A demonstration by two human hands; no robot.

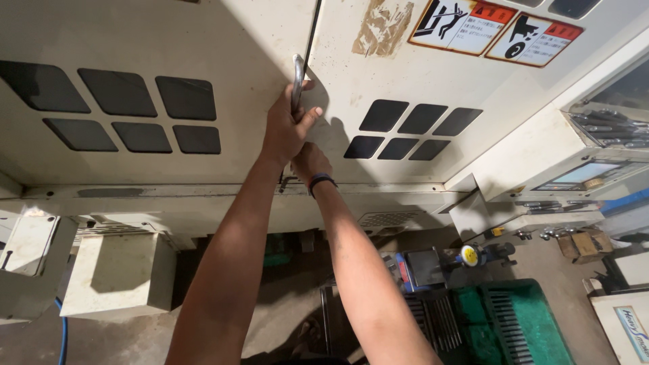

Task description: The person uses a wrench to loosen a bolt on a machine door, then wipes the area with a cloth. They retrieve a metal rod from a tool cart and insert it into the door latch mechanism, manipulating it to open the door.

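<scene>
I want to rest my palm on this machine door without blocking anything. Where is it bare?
Bare panel lies between the handle and the right vent slots, and above the left vent slots. By the handle it is crowded: left hand and right hand both there.

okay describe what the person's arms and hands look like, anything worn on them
Both arms are bare, with no sleeves in view and no gloves on either of the hands. The left hand shows no ring, watch or band. The right hand has a dark wristband with a thin blue edge around the wrist. No tattoos or markings are visible.
</scene>
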